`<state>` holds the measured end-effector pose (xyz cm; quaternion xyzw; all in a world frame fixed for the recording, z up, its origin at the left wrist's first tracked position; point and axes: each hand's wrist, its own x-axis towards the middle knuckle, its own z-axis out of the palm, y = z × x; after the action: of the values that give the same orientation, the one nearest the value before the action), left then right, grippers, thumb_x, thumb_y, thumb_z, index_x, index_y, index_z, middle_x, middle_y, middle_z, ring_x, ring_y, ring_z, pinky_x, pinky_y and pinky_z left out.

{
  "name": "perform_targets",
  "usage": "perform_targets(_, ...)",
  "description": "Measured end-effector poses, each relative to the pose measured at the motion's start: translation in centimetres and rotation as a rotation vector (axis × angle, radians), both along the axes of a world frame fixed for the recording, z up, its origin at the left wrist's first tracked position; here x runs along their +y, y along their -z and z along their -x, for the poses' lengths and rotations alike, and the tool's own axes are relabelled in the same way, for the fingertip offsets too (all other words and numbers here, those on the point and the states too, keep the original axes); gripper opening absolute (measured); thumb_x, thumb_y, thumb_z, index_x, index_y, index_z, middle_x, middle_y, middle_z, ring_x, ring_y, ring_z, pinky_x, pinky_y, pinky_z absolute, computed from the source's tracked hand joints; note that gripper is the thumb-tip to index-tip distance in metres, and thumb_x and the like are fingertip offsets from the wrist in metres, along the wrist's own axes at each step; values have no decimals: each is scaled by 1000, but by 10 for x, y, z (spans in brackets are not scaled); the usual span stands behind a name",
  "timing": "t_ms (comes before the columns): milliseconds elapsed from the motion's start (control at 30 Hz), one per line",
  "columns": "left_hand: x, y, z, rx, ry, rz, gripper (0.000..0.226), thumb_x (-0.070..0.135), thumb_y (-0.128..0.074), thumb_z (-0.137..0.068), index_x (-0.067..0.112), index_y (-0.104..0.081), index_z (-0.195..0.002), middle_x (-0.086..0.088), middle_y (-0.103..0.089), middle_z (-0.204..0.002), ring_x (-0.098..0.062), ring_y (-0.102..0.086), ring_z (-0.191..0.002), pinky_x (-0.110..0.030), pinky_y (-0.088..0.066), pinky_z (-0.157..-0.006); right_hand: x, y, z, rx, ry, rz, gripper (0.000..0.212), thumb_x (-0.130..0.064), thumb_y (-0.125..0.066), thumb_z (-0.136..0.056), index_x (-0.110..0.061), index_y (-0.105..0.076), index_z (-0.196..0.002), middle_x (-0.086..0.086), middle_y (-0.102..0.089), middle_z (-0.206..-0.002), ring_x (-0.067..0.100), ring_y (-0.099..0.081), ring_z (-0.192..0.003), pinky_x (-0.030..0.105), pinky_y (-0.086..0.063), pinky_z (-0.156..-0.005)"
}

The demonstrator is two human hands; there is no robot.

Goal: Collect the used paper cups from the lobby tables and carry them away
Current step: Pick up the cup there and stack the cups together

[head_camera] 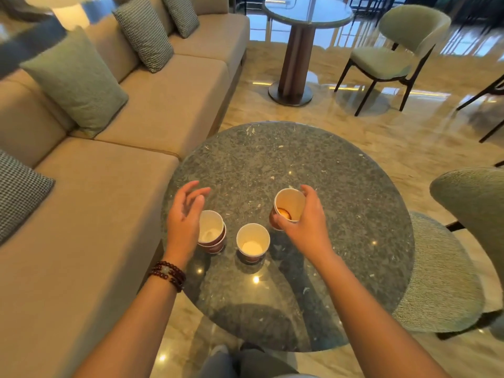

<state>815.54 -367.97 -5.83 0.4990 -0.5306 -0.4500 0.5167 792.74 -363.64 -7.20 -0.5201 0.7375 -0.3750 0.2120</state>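
The right hand (305, 223) had its grip closed around a tilted paper cup (289, 205) with brown dregs, held toward the middle of the round surface (286, 159). The left hand (185, 216) hung with its grip wide and empty, just beside a stack of cups (211, 233) near the surface's left edge. A single cup (252, 242) stood upright between the hands.

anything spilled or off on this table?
No spill visible. One oddity: the cup in the right hand is tilted, with brownish residue pooled inside. The stacked cups and the single cup stand upright on the table.
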Motion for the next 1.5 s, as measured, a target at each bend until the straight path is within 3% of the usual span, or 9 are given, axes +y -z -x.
perform_targets(200,-3,-6,-24,9,-66,-8,34,32,-43,-91,17,-50,-121,5,-66,-110,-17,-59,-113,-39,-44,-100,-1,-49,-39,-175,-150,69,89,-38,-80,-68,-26,-27,-138,0,-44,-135,20,-41,-122,39,-38,-100)
perform_targets(433,6,12,-43,20,-41,-67,28,6,-42,-98,17,-48,-123,4,-65,-114,-8,-57,-113,-27,-39,-101,-10,-48,-93,-152,-329,47,87,-38,-80,-69,-24,-29,-138,-1,-45,-132,19,-38,-123,40,-35,-103)
perform_targets(600,11,22,-55,-7,-11,-108,37,-3,-43,-94,23,-49,-120,3,-63,-115,5,-57,-103,-10,-41,-85,-17,-32,-112,-49,-381,-11,88,-39,-79,-70,-27,-25,-139,-2,-43,-136,19,-35,-125,42,-30,-106)
perform_targets(833,13,26,-64,-42,-22,-136,36,38,-43,-94,24,-51,-126,13,-63,-119,0,-54,-116,-20,-39,-96,-20,-19,-121,57,-408,-40,97,-46,-77,-69,-26,-18,-143,-1,-37,-143,21,-28,-130,40,-21,-105)
perform_targets(933,12,28,-64,-54,-9,-152,35,31,-41,-100,18,-50,-131,6,-62,-125,-7,-51,-122,-28,-36,-103,-17,-16,-116,41,-360,-27,101,-58,-72,-68,-29,-13,-146,-2,-32,-148,19,-24,-134,44,-19,-106)
perform_targets(1033,13,31,-63,-64,46,-179,35,28,-44,-100,20,-47,-134,4,-58,-131,-3,-49,-123,-15,-38,-100,-12,-11,-99,3,-269,-37,101,-67,-68,-65,-31,-15,-144,-3,-34,-147,18,-25,-135,44,-19,-108)
perform_targets(1167,19,40,-59,-111,165,-226,65,47,-58,-81,25,-35,-139,7,-45,-141,-6,-43,-130,-31,-35,-108,5,7,-71,-30,-184,-109,107,-74,-67,-57,-35,-15,-142,-4,-32,-148,19,-25,-135,44,-20,-109)
perform_targets(1333,26,61,-52,-240,246,-298,105,50,-76,-60,26,-19,-145,12,-32,-142,-5,-32,-132,-24,-25,-106,25,35,-53,-48,-198,-247,115,-69,-73,-54,-37,-10,-144,-2,-25,-153,21,-22,-139,47,-20,-112)
perform_targets(1500,23,82,-46,-307,220,-282,106,36,-87,-60,26,-22,-143,13,-34,-138,-5,-32,-129,-28,-26,-107,26,53,-54,-36,-232,-273,113,-54,-81,-60,-34,-9,-145,-2,-28,-151,21,-26,-138,48,-22,-113)
